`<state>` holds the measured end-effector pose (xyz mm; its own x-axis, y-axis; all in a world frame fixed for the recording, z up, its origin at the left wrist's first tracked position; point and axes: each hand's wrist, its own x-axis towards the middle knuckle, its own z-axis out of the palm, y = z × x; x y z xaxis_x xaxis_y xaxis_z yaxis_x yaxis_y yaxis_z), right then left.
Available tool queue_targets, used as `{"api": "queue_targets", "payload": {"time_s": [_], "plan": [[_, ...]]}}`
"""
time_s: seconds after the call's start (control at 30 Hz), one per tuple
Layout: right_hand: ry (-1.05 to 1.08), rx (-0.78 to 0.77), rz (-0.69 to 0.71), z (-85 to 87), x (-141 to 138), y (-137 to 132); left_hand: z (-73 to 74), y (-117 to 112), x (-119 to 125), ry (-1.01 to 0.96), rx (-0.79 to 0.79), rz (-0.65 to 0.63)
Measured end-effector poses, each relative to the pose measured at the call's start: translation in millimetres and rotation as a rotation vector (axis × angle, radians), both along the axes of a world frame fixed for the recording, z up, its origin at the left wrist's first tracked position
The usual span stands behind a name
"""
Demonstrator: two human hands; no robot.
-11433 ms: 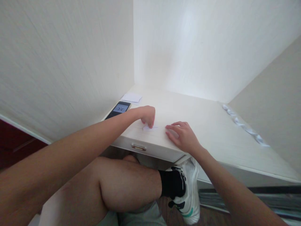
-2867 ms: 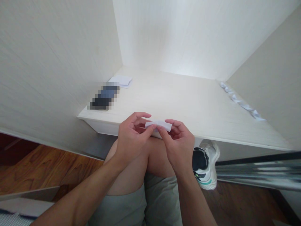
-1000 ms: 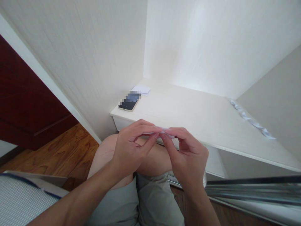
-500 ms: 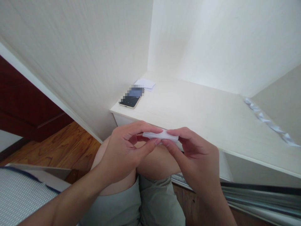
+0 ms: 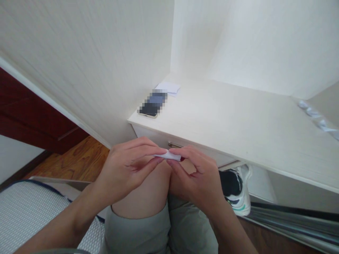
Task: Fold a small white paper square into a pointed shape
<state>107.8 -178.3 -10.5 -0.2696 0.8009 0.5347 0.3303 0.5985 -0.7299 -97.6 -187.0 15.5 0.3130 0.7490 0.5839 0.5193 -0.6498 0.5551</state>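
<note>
A small folded piece of white paper (image 5: 169, 155) is held between both hands above my knees. My left hand (image 5: 129, 164) pinches its left end between thumb and fingertips. At the right end, my right hand (image 5: 197, 173) grips it the same way, thumb below and index finger on top. The fingertips cover parts of the paper, so its exact folds cannot be made out. Both hands are just in front of the white desk's edge (image 5: 185, 135).
On the desk's left lie a phone (image 5: 152, 104) and some white paper sheets (image 5: 169, 87). A row of folded white paper pieces (image 5: 315, 114) runs along the right side. A drawer handle (image 5: 174, 145), a white sneaker (image 5: 242, 197) and metal rails (image 5: 286, 222) are below the desktop.
Both hands have moved slightly left with the paper, which now shows narrower between the fingers. The view has shifted, bringing the sneaker and drawer handle into sight.
</note>
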Motion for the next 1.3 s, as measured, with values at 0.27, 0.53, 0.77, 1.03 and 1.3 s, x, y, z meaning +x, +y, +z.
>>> {"api": "queue_targets", "payload": {"time_s": [0.27,0.53,0.77,1.03,1.3], "plan": [[0.044,-0.048,0.069,-9.7,-14,4,-8.7,-2,-15,0.026,-0.02,0.026],[0.066,-0.058,0.084,-14.1,-15,3,-11.8,0,-19,0.034,-0.084,0.01],[0.112,-0.14,0.088,-16.1,-16,6,-9.5,7,-18,0.029,-0.185,-0.059],[0.128,-0.268,0.126,-14.8,-17,5,-9.1,7,-17,-0.03,-0.331,-0.004],[0.144,-0.341,0.12,-13.6,-19,7,-10.2,11,-18,-0.072,-0.446,0.008]]}}
